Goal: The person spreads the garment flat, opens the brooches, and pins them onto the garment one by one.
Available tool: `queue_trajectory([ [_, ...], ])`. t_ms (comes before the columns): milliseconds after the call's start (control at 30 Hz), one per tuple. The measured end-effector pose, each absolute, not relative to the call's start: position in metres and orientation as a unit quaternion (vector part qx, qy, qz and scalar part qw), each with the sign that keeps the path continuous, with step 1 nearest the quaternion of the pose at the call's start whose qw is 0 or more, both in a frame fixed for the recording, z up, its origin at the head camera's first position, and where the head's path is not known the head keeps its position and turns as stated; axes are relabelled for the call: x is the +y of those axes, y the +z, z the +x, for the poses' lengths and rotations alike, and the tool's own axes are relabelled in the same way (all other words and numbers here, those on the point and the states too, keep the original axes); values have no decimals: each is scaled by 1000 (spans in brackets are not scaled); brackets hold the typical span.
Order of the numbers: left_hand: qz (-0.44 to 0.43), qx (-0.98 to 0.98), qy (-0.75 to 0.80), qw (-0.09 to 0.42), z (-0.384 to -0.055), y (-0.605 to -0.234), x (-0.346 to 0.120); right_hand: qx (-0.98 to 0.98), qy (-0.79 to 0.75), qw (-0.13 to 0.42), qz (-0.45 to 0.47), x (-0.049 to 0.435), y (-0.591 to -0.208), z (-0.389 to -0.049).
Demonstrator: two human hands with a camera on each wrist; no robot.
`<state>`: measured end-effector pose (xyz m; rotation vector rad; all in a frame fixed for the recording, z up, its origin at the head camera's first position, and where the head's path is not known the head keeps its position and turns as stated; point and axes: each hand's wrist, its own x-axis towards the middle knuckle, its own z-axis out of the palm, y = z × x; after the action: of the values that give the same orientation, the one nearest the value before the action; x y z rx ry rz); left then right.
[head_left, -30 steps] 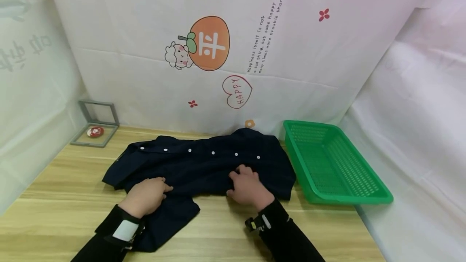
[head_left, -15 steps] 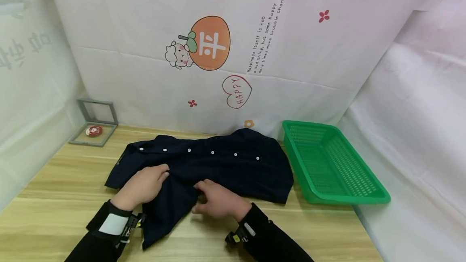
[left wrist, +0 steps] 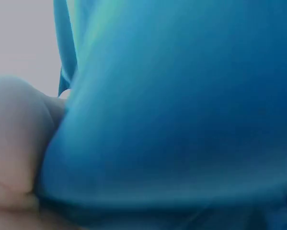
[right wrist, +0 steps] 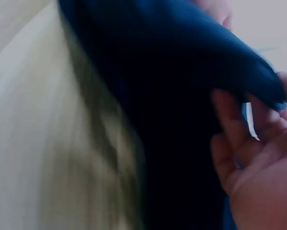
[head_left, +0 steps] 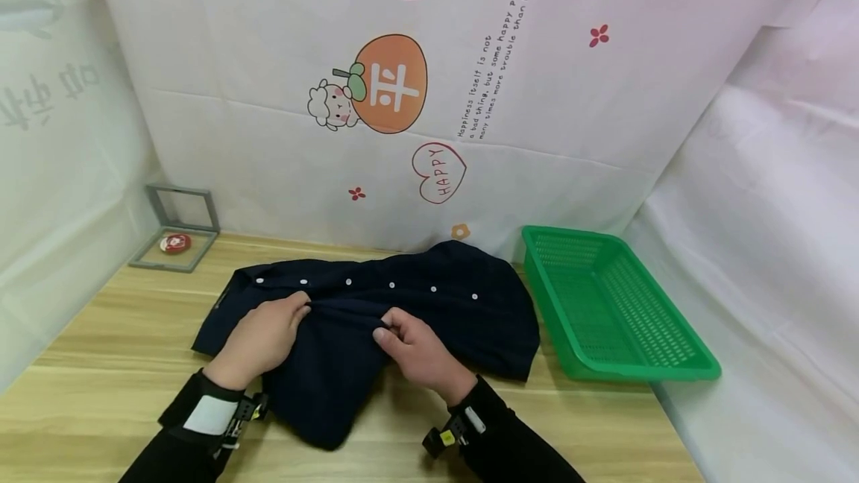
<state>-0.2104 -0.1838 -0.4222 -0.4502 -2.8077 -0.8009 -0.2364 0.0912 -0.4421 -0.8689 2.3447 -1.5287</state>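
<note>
A dark navy button-up shirt lies folded lengthwise on the wooden table, its row of white buttons along the far side. My left hand pinches the cloth below the buttons at the left. To its right, my right hand pinches a lifted edge between thumb and fingers. Between the hands the fabric is drawn into a taut ridge, and a sleeve-like flap hangs toward the near side. In the right wrist view the curled fingers hold the cloth's edge. Cloth fills most of the left wrist view.
A green plastic basket stands at the right, close beside the shirt. At the back left is an opened grey frame with a small red and white round piece in it. White printed sheets wall the table's back and sides.
The right hand has moved left from the shirt's near edge, taken hold of the cloth and raised it. The left hand has shifted slightly up the shirt. The near flap has been drawn in.
</note>
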Motion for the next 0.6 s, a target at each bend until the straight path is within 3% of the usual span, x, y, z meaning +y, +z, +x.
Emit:
queue_trajectory([
  [100, -144, -947, -264, 111, -212, -423, -185, 779, -536, 131, -297, 94, -442, -236],
  [300, -147, -946, -256, 135, -215, -424, -185, 735, -526, 252, -345, 104, -439, -239],
  [467, -141, -946, -248, 156, -215, -427, -190, 687, -551, 238, -410, 112, -440, -242],
  [600, -136, -945, -245, 169, -216, -430, -195, 684, -564, 242, -394, 115, -441, -241],
])
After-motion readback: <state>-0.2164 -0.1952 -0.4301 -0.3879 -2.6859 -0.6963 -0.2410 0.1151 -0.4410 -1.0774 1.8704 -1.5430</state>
